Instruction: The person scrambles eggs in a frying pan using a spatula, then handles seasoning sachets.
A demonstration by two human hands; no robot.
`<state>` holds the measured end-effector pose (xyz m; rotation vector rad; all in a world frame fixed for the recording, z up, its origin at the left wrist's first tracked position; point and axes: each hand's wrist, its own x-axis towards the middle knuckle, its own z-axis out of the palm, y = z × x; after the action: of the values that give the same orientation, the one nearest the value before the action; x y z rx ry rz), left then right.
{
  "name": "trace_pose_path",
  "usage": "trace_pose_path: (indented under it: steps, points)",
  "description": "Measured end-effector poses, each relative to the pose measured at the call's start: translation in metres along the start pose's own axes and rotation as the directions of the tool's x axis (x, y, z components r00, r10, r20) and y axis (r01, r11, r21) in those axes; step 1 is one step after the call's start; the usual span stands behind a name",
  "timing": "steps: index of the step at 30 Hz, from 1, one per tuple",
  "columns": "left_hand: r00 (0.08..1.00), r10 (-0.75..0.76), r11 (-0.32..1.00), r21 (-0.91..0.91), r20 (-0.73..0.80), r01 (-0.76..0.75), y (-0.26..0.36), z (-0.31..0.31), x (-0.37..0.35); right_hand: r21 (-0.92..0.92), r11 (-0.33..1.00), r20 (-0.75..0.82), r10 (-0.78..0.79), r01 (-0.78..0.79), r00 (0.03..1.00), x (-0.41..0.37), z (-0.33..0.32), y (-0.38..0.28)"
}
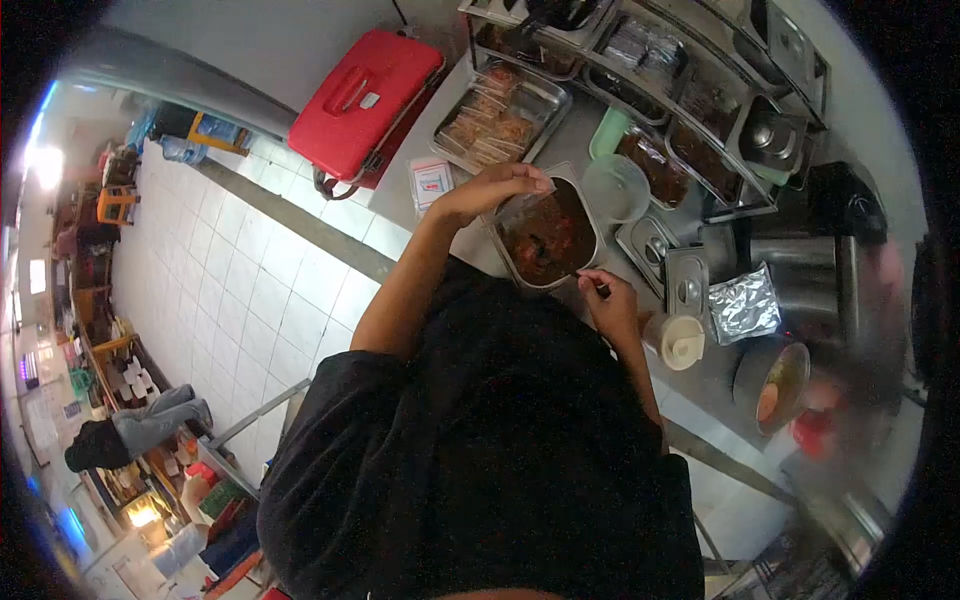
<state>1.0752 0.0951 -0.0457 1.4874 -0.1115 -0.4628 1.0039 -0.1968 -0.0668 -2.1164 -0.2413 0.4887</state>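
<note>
In the head view, a rectangular metal food pan (549, 283) stands at the counter edge, holding a dark reddish-brown sauce with chunks (545, 240). My left hand (492, 190) is over its left side, thumb and fingers pinched on what looks like a thin clear plastic bag (518, 208) hanging above the sauce. My right hand (612, 300) is at the near right corner, fingers curled around a thin dark utensil handle (578, 275). The utensil's lower end is hidden in the sauce, so its kind does not show.
Behind the pan sit a metal tray of skewered food (490, 120) and a translucent round tub (616, 188). To the right are metal lids (686, 285), crumpled foil (745, 305), a lidded pitcher (682, 342) and a pot (755, 385). A red cooler (350, 100) stands at left.
</note>
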Motion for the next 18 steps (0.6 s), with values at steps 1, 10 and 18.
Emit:
trace_pose_path:
  steps: [1, 10, 18]
  points:
    - [1.000, -0.002, 1.000, 0.001, 0.010, 0.002, 0.001, 0.001, 0.000, -0.020, 1.000, -0.036, -0.005, 0.004, 0.999, 0.002, 0.000, 0.000]
    - [0.998, -0.021, 1.000, -0.006, -0.059, 0.020, 0.002, 0.001, -0.004, 0.052, 0.999, 0.012, -0.010, 0.009, 1.000, 0.013, 0.008, 0.005]
    - [0.986, -0.074, 0.975, -0.217, -0.151, 0.040, -0.015, -0.012, -0.007, -0.328, 0.882, 0.022, -0.352, 0.340, 0.936, -0.002, 0.010, -0.013]
